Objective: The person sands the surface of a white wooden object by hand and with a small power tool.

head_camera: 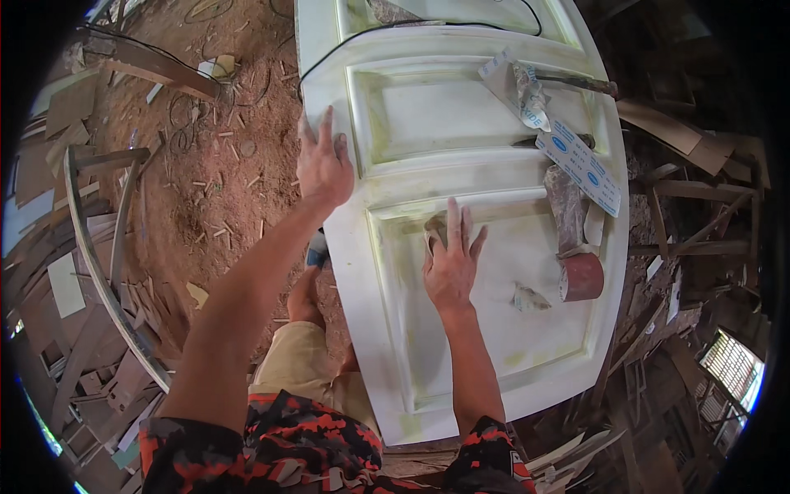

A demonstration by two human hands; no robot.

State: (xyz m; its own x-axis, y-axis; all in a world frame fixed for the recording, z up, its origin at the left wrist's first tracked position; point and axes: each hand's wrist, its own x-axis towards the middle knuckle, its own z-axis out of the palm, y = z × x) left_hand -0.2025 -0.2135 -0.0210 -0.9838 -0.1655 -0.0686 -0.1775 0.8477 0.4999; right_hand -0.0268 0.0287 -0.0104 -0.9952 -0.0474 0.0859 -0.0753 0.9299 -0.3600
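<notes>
A white panelled door [404, 176] lies flat before me, with greenish-yellow patches along its mouldings. My left hand [325, 163] rests on its left border, fingers spread and holding nothing. On the lower recessed panel, near the top-left corner of its moulding, is my right hand [452, 262]. A small brownish piece, apparently folded sandpaper [436, 224], shows at its thumb side and is partly hidden by the fingers. Right of that hand, a torn scrap of sandpaper [531, 297] and a reddish-brown sandpaper roll [581, 277] lie on the same panel.
Printed-back abrasive sheets [579, 165] and a dark-handled tool [577, 81] lie along the door's right side. A black cable [370, 31] crosses its far end. Wood chips litter the dirt floor [234, 160]. A curved wooden frame [99, 259] stands left; timber frames [697, 191] stand right.
</notes>
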